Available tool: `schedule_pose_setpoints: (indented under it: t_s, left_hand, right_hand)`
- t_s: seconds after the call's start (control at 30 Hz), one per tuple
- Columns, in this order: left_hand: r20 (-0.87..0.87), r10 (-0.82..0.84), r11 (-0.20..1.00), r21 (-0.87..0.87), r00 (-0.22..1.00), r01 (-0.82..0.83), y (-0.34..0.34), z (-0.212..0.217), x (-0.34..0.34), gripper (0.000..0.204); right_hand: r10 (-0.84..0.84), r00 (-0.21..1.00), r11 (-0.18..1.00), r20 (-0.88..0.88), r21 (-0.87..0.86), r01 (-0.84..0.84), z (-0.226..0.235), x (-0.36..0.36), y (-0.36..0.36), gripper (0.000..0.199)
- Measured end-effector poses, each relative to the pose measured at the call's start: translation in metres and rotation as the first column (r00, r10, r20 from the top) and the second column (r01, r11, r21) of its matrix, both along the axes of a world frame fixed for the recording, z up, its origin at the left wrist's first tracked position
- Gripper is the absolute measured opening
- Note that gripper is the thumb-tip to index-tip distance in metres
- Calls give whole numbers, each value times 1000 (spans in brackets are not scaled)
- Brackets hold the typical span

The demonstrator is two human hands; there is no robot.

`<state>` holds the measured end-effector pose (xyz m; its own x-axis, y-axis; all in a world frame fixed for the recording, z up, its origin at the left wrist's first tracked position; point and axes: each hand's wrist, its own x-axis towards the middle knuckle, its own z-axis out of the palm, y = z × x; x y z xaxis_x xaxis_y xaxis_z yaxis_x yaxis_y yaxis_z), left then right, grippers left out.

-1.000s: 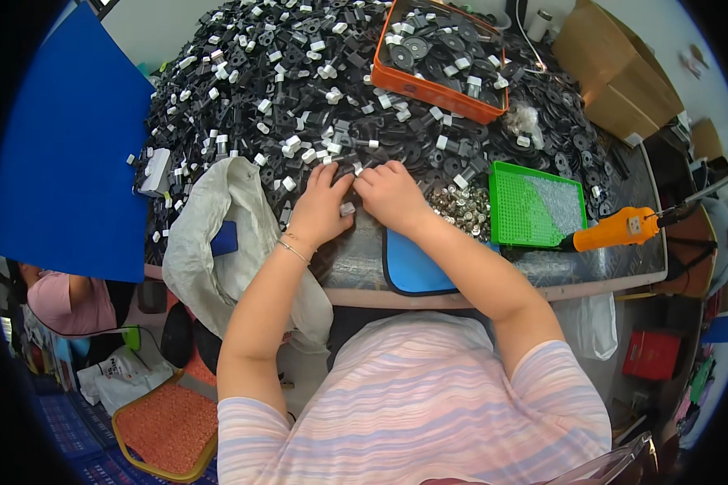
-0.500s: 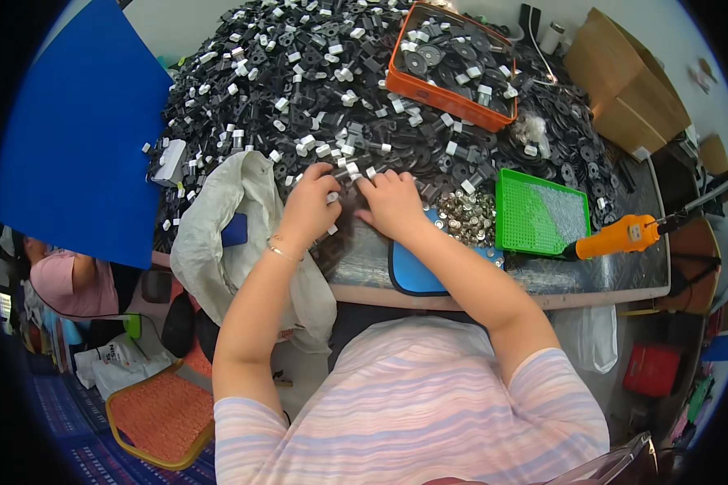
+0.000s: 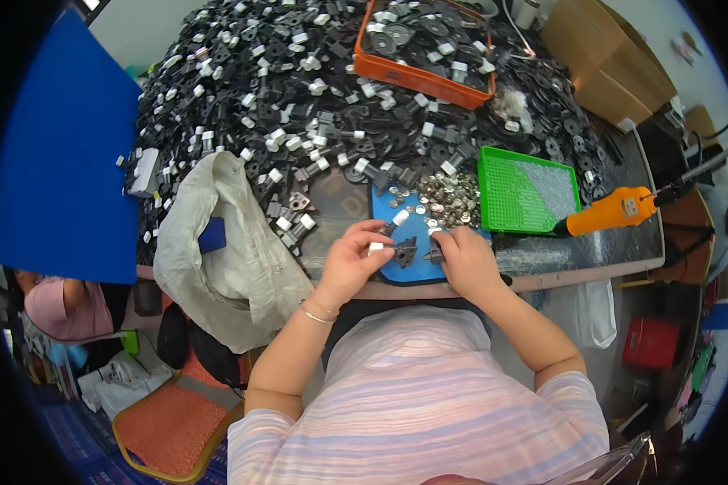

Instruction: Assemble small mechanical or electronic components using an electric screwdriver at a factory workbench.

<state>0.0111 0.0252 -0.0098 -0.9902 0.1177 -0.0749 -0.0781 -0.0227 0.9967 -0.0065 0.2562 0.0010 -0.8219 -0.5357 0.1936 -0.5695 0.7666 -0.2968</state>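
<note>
Above the blue mat (image 3: 416, 273), my left hand (image 3: 349, 263) is closed on black plastic parts (image 3: 404, 254) with white ends, held between thumb and fingers. My right hand (image 3: 471, 263) pinches another black plastic part (image 3: 436, 251) over the mat's right side, a short gap away from the left hand's parts. Small round silvery metal pieces (image 3: 451, 200) lie heaped on the mat's far side, just beyond my right hand. A big pile of black parts with white ends (image 3: 299, 97) covers the far table.
To the right are a green tray (image 3: 485, 217) of small clear or silvery pieces and an orange power screwdriver (image 3: 615, 212). An orange bin (image 3: 425, 91) sits in the pile. A whitish sack (image 3: 182, 275) hangs over the left edge. A cardboard box (image 3: 603, 65) stands far right.
Both hands have come back from the pile's edge to the blue mat, moving right and nearer. Black parts now show in both hands. The view has shifted slightly.
</note>
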Motion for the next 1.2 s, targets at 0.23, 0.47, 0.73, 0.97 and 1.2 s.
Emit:
schedule_pose_setpoints:
  t_s: [0.23, 0.47, 0.73, 0.97, 1.2]
  left_hand:
    - [-420, -199, 721, -674, 885, -157, 15, 6, -5, 44]
    - [-345, -214, 630, -764, 914, -141, 1, 14, 15, 43]
    - [-281, -159, 696, -711, 946, -95, -14, 14, 29, 52]
    - [-334, -205, 618, -773, 920, -143, -12, 10, 27, 33]
    - [-433, -151, 669, -707, 889, -230, -16, -6, 30, 29]
  right_hand:
    - [5, 988, 989, 157, -148, 19, 21, 18, 10, 51]
    - [110, 987, 978, 117, -190, -86, 22, -5, -10, 54]
    - [127, 992, 991, 11, -45, -127, 11, -16, -49, 51]
    - [12, 996, 999, -91, 32, -9, 17, -7, -40, 42]
    - [-5, 1000, 999, 13, 37, 5, 39, -33, -36, 41]
